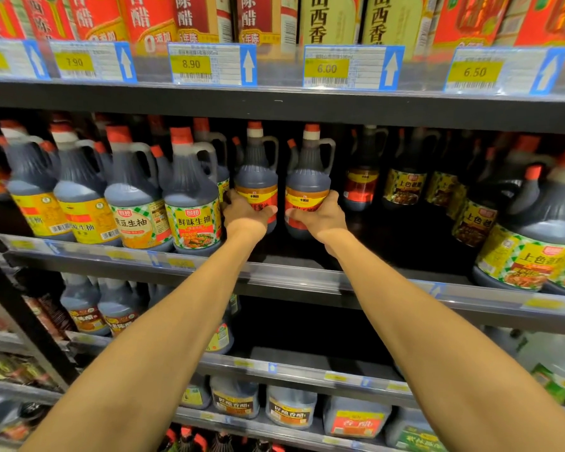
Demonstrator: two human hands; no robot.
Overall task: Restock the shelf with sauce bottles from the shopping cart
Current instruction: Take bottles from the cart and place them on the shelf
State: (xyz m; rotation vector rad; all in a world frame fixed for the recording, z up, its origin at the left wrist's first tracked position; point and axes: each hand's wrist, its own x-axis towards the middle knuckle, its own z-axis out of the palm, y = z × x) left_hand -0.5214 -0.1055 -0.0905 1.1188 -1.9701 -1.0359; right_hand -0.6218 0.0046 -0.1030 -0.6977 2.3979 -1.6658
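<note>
Two dark sauce bottles with orange-red labels, red caps and side handles stand upright, side by side, on the middle shelf (294, 278). My left hand (247, 213) wraps the lower body of the left sauce bottle (256, 171). My right hand (320, 215) grips the lower body of the right sauce bottle (309, 174). Both arms reach forward over the shelf's front rail. The shopping cart is out of view.
Yellow-labelled soy jugs (190, 197) stand close on the left. Dark bottles (403, 181) sit deeper at the right, and big jugs (529, 243) fill the right front. A dark gap of shelf lies right of my right hand. Price tags (212, 65) line the shelf above.
</note>
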